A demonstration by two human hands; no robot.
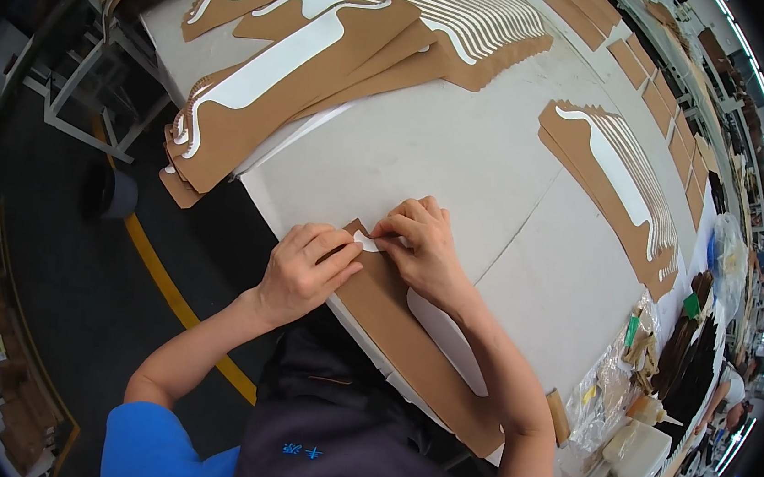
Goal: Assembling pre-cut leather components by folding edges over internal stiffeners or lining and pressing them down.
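In the centre of the frame, a person works w/ both bare hands at the narrow upper end of a long brown sheet piece (408,347), which lies slanted along the near edge of a pale worktable (389,166), from frame centre down toward lower right. A small white strip (367,243) is at this end, btwn the two hands. The right hand (425,250) has thumb and forefinger pinched on the strip's right end, other fingers curled. The left hand (304,268) touches the strip's left end w/ bent fingertips; one cannot tell if they grip it or only press. Along the brown piece's inner side, partly behind the right forearm, runs a wider white panel (446,332). In the upper left of the frame is a pile of similar brown pcs (269,71) w/ white panels; more are fanned out at top centre (476,27), and another fanned stack (614,173) lies right of centre. At lower right are a white plastic bottle (639,455) and clear plastic bags (595,397). A dark bin (115,194) stands on the floor, left side, near a yellow line (155,258).
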